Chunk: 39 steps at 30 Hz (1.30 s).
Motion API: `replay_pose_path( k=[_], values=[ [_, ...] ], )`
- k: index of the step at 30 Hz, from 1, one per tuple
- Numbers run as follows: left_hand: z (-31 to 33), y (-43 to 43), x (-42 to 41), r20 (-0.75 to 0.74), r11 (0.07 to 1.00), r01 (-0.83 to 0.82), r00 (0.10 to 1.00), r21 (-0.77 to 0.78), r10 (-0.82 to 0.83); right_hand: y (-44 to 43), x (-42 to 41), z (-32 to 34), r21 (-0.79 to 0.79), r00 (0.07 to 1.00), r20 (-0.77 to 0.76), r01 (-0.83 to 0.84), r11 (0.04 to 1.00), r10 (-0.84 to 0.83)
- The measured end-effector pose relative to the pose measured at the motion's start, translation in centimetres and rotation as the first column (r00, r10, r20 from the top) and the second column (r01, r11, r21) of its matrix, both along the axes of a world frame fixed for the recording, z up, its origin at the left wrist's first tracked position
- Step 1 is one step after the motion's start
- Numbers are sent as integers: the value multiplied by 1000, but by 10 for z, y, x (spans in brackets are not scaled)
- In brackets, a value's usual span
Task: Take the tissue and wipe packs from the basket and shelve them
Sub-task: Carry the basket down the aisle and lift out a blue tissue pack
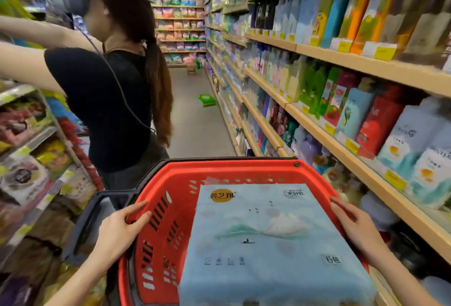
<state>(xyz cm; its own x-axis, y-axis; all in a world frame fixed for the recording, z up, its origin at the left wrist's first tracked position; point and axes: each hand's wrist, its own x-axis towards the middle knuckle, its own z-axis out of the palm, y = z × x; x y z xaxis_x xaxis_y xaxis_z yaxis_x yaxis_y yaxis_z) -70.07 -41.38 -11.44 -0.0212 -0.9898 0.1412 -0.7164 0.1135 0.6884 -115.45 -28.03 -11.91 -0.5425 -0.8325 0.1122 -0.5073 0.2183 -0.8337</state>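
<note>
A red plastic basket (175, 183) fills the lower middle of the head view. A large pale blue tissue pack (268, 237) with a mountain picture lies flat on top of it and covers its right side. My left hand (122, 225) grips the basket's left rim, fingers curled over the edge. My right hand (356, 225) holds the right rim, with fingers lying against the pack's right edge. What lies under the pack is hidden.
Wooden shelves (317, 125) packed with tissue and wipe packs run along the right. Another person (117, 100) in a black top stands close ahead on the left, arms reaching to the left shelves (29, 139). A green pack (207, 100) lies on the aisle floor further ahead.
</note>
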Motion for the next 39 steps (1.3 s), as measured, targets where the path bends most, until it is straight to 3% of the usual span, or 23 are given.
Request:
replay_pose_path(
  k=[17,39],
  values=[
    [-15,-200,-90,-32,994,-75,996,82,78,-228,-92,-2,49,1000,25,13,999,-14],
    [-40,-305,-168,-64,936,-280,952,212,299,-420,-172,-17,61,989,5,-150,987,150]
  ],
)
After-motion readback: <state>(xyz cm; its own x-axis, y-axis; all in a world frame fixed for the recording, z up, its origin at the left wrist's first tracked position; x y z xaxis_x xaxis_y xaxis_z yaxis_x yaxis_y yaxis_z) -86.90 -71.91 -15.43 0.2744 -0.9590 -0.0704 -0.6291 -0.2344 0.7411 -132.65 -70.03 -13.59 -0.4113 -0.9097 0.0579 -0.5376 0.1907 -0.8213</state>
